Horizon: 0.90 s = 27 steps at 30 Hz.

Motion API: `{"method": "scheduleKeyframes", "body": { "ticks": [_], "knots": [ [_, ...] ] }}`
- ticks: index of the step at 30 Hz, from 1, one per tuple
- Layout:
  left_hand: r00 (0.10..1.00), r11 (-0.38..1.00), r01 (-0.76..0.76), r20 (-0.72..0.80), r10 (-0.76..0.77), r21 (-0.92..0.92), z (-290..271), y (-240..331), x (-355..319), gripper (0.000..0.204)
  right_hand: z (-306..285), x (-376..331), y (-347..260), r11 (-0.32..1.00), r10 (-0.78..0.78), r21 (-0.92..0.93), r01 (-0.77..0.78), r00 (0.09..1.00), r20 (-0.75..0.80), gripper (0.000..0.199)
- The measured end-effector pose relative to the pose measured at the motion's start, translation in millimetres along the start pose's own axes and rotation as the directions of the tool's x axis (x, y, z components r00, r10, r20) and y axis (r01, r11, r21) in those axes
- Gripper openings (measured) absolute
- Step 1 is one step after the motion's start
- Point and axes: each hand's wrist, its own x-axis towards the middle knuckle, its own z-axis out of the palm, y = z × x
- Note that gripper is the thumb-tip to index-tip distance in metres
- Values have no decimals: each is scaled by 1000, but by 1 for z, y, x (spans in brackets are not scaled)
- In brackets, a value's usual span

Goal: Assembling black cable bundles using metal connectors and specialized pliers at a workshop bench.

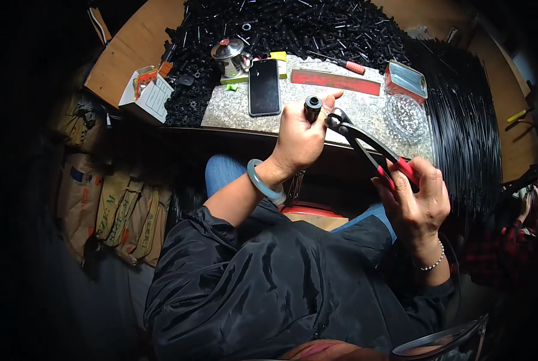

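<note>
My left hand (301, 137) is wrapped around a black tubular part (313, 106), its round hollow end facing up and the forefinger stretched out beyond it. The rest of that part is hidden in the palm. In my right hand (419, 201) is a pair of pincers (374, 142) with red grips, held by both handles. Their jaws lie right beside the fingers of my left hand; whether they nip something small there, I cannot make out. Both hands are raised over my lap, in front of the pale work surface (230, 111).
A phone (264, 88), a lidded metal cup (228, 50), a red strip (335, 82) and a red-handled tool (354, 67) lie ahead. Farther back is a heap of black parts (281, 27). To the right are a clear dish (405, 118), black rods (464, 114) and another person's hand (525, 204).
</note>
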Motion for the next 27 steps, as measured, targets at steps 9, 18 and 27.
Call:
{"method": "scheduleKeyframes", "body": {
  "ticks": [9,18,27],
  "knots": [
    [994,999,-20,106,25,-48,-4,9,-9,31,-2,-7,7,940,14,329,-90,974,227,14],
    [976,988,-152,159,151,-7,-1,14,-20,31,0,-23,0,210,-118,620,-756,610,784,63],
    [961,997,-76,265,79,-21,0,14,-26,31,-1,-22,8,-301,-529,166,-939,309,790,56]
  ]
}}
